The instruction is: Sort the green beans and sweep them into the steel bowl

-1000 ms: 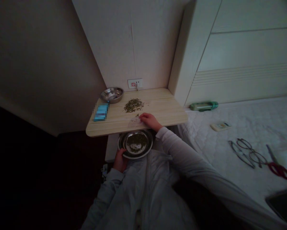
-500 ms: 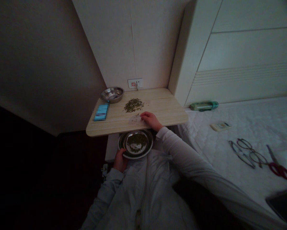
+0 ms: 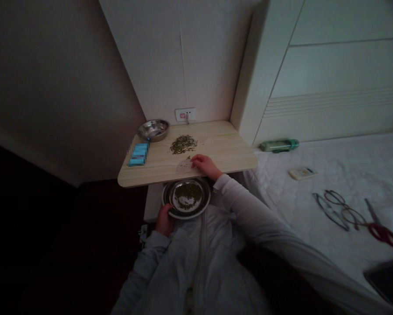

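My left hand (image 3: 165, 221) grips the rim of a steel dish (image 3: 186, 197) held just below the front edge of a small wooden table (image 3: 222, 151). The dish holds several small green bits. My right hand (image 3: 205, 165) rests on the table near its front edge, fingers curled against a thin pale sheet (image 3: 183, 165) that lies there. A loose pile of the same green bits (image 3: 182, 144) lies farther back on the table, a short way from my right hand.
An empty steel bowl (image 3: 153, 129) and a blue box (image 3: 138, 154) sit at the table's left. A wall socket (image 3: 185, 114) is behind. On the bed to the right lie a green bottle (image 3: 279, 145), a remote (image 3: 302, 173), glasses (image 3: 339, 209) and red-handled scissors (image 3: 381, 227).
My right hand slid a little to the right along the table's front edge, then back left. The left hand and the dish stay in place.
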Demonstrator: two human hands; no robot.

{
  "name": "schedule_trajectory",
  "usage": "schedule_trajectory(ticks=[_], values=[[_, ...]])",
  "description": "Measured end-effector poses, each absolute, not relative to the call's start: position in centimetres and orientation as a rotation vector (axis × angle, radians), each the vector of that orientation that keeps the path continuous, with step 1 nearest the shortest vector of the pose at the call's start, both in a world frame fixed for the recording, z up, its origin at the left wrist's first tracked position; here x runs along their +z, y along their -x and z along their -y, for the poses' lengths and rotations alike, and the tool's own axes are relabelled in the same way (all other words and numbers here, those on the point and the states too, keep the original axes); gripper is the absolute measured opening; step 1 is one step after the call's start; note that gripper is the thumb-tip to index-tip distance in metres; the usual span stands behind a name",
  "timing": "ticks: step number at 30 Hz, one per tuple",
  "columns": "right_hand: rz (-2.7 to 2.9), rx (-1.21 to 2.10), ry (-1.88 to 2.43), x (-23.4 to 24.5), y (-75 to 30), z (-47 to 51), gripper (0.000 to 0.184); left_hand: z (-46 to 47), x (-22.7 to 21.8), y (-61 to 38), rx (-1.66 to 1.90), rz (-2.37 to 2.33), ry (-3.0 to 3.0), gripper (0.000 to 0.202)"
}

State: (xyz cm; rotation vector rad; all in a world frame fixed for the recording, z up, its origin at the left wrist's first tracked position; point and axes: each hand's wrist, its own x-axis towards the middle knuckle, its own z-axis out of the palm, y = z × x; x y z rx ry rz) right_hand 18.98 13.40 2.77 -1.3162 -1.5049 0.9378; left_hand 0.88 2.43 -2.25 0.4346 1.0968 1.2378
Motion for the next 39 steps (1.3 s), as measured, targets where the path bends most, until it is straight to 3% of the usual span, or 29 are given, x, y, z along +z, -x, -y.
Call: schedule_trajectory(ticks=[31, 39], values=[[1.609, 0.852, 1.362, 2.28, -19.01, -13.68, 0.014, -2.2, -2.45, -0.66, 1.21, -1.066, -0.427, 0.011], [1.617, 0.847, 1.371, 2.34, -18.98, -13.63, 0.015, -2.26, -2.07, -0.75, 1.202, -1.042, -0.413, 0.028]])
